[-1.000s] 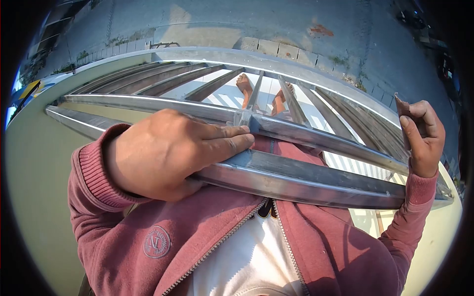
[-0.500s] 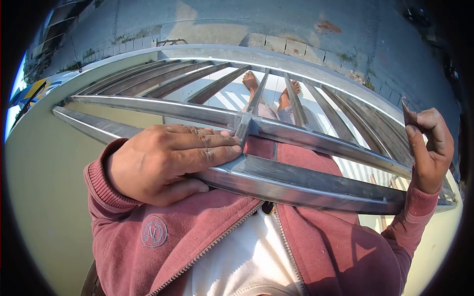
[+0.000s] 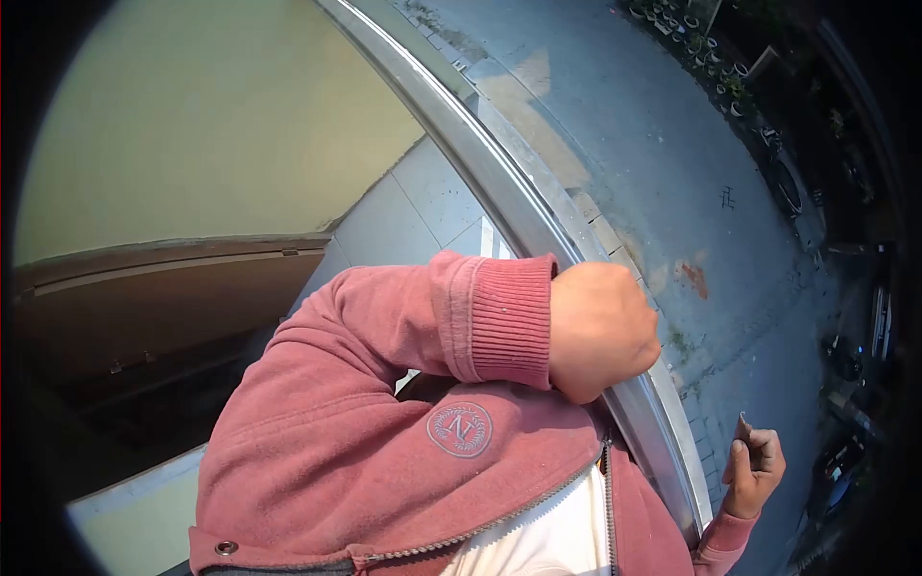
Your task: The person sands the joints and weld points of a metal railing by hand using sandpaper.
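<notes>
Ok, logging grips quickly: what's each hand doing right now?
Left hand: closed fist against the metal rail; grip hidden.
Right hand: pinching a small brown piece.

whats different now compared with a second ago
The view has swung round: the grille's bars are out of sight and only one metal rail shows. The left hand, earlier flat with its fingers on the crossbars, is now clenched in a fist on that rail. Unchanged: the right hand stays raised off the metal, pinching a small brown scrap.
</notes>
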`<state>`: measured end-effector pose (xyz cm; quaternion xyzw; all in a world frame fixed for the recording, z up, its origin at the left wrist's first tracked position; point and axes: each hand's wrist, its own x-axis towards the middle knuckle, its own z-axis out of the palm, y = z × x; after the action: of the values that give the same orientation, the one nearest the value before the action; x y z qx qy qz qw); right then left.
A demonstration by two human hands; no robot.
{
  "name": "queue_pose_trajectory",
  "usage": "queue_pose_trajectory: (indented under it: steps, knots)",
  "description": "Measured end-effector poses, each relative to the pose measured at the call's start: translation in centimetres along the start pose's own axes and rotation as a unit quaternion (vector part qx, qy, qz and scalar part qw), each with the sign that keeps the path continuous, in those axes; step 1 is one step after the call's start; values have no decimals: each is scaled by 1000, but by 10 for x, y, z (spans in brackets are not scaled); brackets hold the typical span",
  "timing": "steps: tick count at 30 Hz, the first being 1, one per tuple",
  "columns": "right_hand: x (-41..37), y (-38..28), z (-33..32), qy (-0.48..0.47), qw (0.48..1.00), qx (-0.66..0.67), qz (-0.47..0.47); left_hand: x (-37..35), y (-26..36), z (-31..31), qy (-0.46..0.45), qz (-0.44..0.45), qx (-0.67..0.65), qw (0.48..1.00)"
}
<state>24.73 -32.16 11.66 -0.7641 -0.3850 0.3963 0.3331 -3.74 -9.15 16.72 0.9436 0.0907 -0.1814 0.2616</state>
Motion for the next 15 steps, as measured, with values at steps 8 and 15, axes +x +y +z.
queue_pose_trajectory:
  steps: [8,15]
  knots:
    - [3,-34,40,-163,981,56,83,-24,21,35,279,28,53,958]
    - [60,34,-42,-191,973,-132,-14,-17,20,56,390,-21,64,918]
